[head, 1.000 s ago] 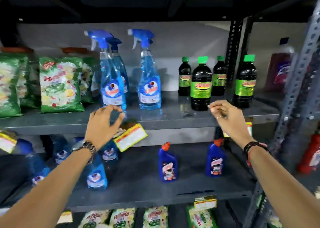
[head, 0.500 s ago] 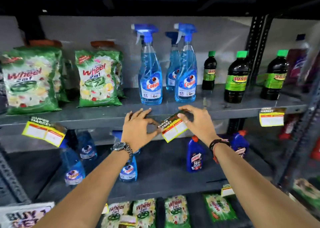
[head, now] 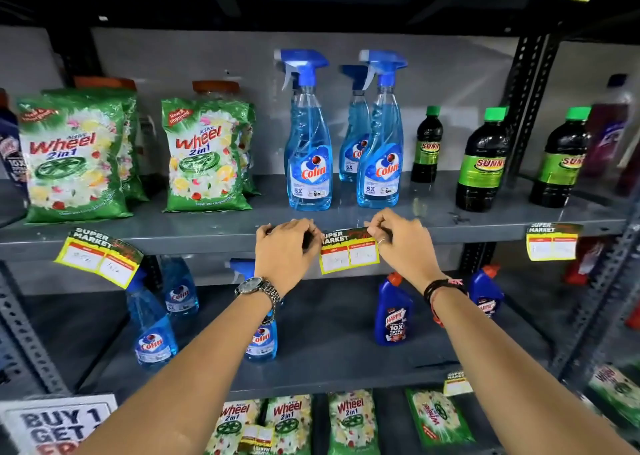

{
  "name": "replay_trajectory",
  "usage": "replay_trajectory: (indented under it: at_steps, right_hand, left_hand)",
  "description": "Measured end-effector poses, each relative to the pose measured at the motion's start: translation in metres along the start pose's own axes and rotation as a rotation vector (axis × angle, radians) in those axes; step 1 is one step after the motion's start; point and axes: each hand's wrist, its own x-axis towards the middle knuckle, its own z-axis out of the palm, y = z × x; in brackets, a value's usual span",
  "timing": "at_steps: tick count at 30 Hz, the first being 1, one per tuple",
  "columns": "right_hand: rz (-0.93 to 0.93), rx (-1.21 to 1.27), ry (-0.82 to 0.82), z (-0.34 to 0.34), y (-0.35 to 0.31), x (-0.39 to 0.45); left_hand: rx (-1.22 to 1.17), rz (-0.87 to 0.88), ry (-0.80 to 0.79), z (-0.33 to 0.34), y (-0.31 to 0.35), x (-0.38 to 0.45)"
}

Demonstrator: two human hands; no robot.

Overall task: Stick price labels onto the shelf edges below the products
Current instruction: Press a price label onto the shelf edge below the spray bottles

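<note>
A yellow-edged "Super Market" price label (head: 348, 251) sits level against the grey shelf edge (head: 194, 239), just below the blue Colin spray bottles (head: 309, 150). My left hand (head: 285, 250) pinches its top left corner. My right hand (head: 403, 243) pinches its top right corner. Both sets of fingers rest on the shelf edge. Another label (head: 98, 257) hangs tilted under the green Wheel detergent packs (head: 204, 157). A third label (head: 551, 241) hangs under the dark Sunny bottles (head: 483, 164).
The lower shelf holds small Colin bottles (head: 152, 330) and blue Harpic bottles (head: 394, 311). More Wheel packs (head: 351, 420) stand on the bottom shelf. Slotted metal uprights (head: 526, 84) flank the bay. A "Buy 1 Get 1" sign (head: 59, 423) sits at the lower left.
The label was tilted and held by my right hand; now both hands hold its top corners and it lies level against the shelf edge. My view has moved closer.
</note>
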Motion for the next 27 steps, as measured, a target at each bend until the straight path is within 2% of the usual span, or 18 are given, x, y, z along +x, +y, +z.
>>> replay_trajectory:
  at_steps: [4, 7, 16, 27]
  right_hand:
    - [-0.036, 0.016, -0.104, -0.004, 0.007, -0.006]
    - [-0.066, 0.022, -0.133, -0.007, 0.009, -0.005]
    - [-0.111, 0.022, -0.046, -0.004, 0.010, -0.002]
    - [-0.091, -0.082, 0.076, 0.003, 0.011, 0.005]
  left_hand:
    - [0.000, 0.004, -0.078, 0.001, -0.006, -0.005]
    - [-0.008, -0.007, -0.061, 0.002, -0.005, -0.005]
    - [-0.148, -0.190, 0.107, 0.002, 0.010, 0.005]
    - [-0.165, -0.279, 0.155, 0.009, 0.011, 0.012]
